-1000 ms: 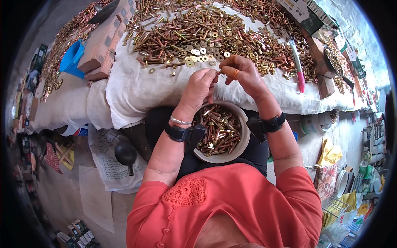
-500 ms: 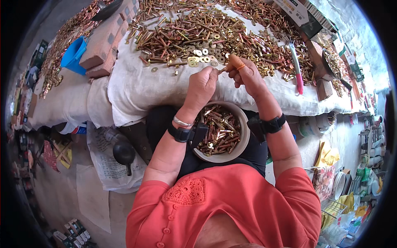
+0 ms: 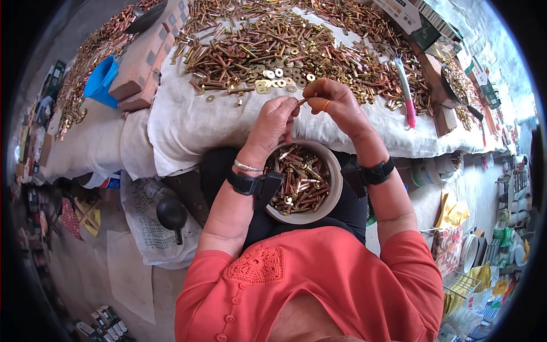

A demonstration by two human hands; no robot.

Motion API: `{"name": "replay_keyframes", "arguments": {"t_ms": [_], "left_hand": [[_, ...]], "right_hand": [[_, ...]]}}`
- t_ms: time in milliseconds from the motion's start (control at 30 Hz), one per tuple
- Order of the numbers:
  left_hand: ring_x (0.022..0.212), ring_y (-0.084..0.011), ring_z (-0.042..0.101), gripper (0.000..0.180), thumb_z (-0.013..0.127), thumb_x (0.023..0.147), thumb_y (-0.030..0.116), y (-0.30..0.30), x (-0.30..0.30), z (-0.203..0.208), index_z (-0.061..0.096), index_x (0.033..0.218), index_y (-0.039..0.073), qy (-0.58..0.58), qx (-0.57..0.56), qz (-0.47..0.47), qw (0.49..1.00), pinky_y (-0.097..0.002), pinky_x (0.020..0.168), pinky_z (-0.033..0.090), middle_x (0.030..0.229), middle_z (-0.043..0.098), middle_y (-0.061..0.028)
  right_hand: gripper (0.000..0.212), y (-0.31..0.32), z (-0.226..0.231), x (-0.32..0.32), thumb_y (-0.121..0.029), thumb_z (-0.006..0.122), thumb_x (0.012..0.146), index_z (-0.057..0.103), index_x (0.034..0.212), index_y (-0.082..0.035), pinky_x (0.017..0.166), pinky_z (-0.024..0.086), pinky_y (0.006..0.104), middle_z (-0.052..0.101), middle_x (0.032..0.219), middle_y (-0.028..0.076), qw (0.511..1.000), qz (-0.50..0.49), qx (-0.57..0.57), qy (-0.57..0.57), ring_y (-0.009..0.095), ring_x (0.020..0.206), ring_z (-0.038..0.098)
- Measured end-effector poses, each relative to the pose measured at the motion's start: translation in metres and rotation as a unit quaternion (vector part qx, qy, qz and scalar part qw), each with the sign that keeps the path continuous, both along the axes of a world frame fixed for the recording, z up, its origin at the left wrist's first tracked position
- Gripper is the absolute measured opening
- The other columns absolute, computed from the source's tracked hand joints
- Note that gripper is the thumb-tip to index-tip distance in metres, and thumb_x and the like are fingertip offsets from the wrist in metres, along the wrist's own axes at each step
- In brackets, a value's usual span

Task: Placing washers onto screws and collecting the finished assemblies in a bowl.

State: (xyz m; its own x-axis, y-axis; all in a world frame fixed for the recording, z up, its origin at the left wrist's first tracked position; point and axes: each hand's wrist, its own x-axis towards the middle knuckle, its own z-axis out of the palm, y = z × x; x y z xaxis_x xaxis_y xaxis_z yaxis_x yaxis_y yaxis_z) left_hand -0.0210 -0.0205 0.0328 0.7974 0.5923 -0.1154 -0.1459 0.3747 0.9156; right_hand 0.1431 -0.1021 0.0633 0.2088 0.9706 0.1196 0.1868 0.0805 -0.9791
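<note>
Brass bolt [image 3: 302, 102] now pinched between left hand [image 3: 276, 122] and right hand [image 3: 336, 102], raised slightly farther above bowl [image 3: 333, 182]; assembly continuing.

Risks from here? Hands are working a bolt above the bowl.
1. The bolt, pinched between the left hand and right hand, sits over the cloth's edge, not over the bowl; a slip may drop it to the floor.
2. The bowl rests on the lap, nearly full; a knee shift might tip it.
3. Loose washers lie near the cloth's edge and may get swept off.
</note>
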Motion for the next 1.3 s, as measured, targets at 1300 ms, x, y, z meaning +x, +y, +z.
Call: {"name": "replay_keyframes", "arguments": {"t_ms": [1300], "left_hand": [[0.042, -0.0046, 0.038, 0.03, 0.048, 0.095, 0.029, -0.005, 0.005, -0.003, 0.053, 0.076, 0.005, 0.047, 0.14, 0.042, 0.988, -0.0217, 0.037, 0.036, 0.055, 0.041, 0.0037]], "right_hand": [[0.016, 0.002, -0.006, -0.008, -0.015, 0.058, 0.09, 0.059, 0.096, 0.0, 0.056, 0.048, 0.0232, 0.058, 0.082, 0.003, 0.997, -0.062, -0.032, -0.036, 0.008, 0.067, 0.054]]}}
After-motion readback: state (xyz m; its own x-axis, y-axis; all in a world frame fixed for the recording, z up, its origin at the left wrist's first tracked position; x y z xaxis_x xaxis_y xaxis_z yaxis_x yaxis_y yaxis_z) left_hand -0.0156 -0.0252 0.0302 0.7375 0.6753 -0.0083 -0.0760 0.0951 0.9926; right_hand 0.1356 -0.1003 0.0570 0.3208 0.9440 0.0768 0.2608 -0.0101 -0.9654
